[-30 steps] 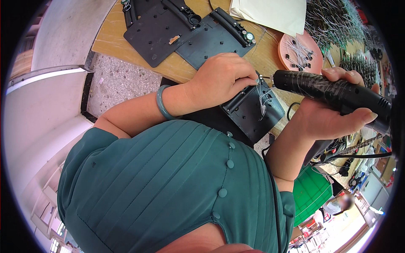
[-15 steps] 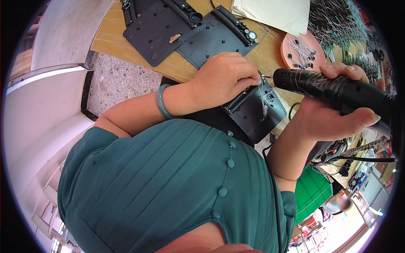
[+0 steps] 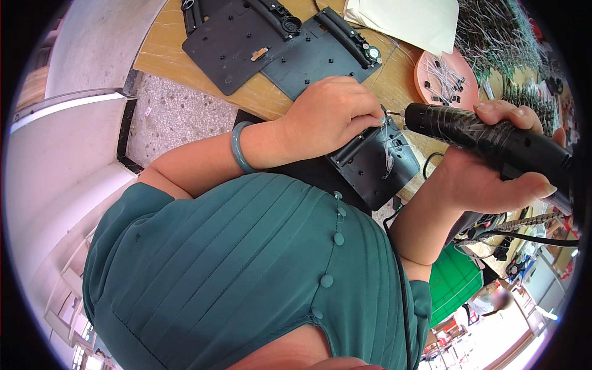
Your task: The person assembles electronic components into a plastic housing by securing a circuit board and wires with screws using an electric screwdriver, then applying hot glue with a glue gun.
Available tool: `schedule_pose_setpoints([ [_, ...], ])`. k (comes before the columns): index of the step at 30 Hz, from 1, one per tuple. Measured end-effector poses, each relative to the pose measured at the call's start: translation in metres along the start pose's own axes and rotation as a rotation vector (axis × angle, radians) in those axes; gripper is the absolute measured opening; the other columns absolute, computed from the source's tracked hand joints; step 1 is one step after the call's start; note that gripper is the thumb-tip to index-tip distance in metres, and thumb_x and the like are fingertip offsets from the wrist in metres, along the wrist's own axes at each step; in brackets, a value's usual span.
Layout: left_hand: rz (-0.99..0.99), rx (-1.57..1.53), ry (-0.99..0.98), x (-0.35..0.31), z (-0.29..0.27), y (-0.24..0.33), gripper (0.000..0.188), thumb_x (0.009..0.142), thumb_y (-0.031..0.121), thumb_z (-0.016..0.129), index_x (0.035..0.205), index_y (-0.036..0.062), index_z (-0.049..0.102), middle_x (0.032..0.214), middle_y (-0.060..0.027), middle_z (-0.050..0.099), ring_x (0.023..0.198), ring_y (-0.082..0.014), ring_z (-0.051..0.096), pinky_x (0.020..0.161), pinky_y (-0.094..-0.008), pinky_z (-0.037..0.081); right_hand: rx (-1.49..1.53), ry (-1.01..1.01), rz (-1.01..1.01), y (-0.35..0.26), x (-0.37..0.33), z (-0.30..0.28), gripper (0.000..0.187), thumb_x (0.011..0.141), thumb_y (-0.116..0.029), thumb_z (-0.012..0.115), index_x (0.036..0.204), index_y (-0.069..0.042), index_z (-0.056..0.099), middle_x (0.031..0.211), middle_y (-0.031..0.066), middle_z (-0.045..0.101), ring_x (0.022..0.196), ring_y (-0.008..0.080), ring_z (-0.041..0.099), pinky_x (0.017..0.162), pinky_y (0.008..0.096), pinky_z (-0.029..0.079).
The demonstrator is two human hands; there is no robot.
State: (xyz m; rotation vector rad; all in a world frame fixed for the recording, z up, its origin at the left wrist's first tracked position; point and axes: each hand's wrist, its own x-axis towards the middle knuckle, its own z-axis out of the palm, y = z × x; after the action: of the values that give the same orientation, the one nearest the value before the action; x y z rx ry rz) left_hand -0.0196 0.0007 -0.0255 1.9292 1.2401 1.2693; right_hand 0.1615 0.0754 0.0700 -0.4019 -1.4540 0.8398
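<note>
Black plastic panel (image 3: 401, 161) at wooden tabletop (image 3: 253, 106) edge. Left hand (image 3: 336, 116) pinched at its far edge, item gripped too small to tell; right hand (image 3: 478, 179) wraps electric screwdriver (image 3: 478, 131). Best keep bit (image 3: 396, 113) square, wires (image 3: 388, 157) clear.

Left fingers (image 3: 370, 111) partly hide black panel (image 3: 373, 168); rear of black tool (image 3: 487, 137) seems cut off.

The panel (image 3: 376, 174) lies left of the tool (image 3: 493, 137), plate (image 3: 422, 74) behind.

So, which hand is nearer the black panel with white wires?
Left. The left hand is at the upper end of the black panel; the right hand, to its right, grips a black driver.
</note>
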Motion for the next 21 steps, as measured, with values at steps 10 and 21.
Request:
schedule_pose_setpoints([
  [10, 0.016, 0.053, -0.02, 0.0, -0.003, 0.0, 0.009, 0.079, 0.011, 0.072, 0.086, 0.0055, 0.067, 0.085, -0.0057, 0.069, 0.078, -0.0264, 0.063, 0.07, -0.0356, 0.05, 0.019, 0.004, 0.041, 0.0, -0.002, 0.0, 0.066, 0.091, -0.062, 0.048, 0.135, -0.013, 0.04, 0.09, 0.0176, 0.061, 0.068, 0.0278, 0.061, 0.067, 0.0399, 0.053],
  [21, 0.007, 0.073, -0.029, 0.0, -0.004, 0.002, 0.01, 0.078, 0.009, 0.073, 0.085, 0.0053, 0.067, 0.085, -0.0056, 0.068, 0.079, -0.0264, 0.063, 0.07, -0.0356, 0.05, -0.236, 0.035, 0.12, -0.002, 0.001, 0.03, 0.073, 0.09, -0.064, 0.049, 0.132, -0.006, 0.032, 0.089, 0.0179, 0.059, 0.064, 0.026, 0.059, 0.062, 0.0387, 0.053],
])
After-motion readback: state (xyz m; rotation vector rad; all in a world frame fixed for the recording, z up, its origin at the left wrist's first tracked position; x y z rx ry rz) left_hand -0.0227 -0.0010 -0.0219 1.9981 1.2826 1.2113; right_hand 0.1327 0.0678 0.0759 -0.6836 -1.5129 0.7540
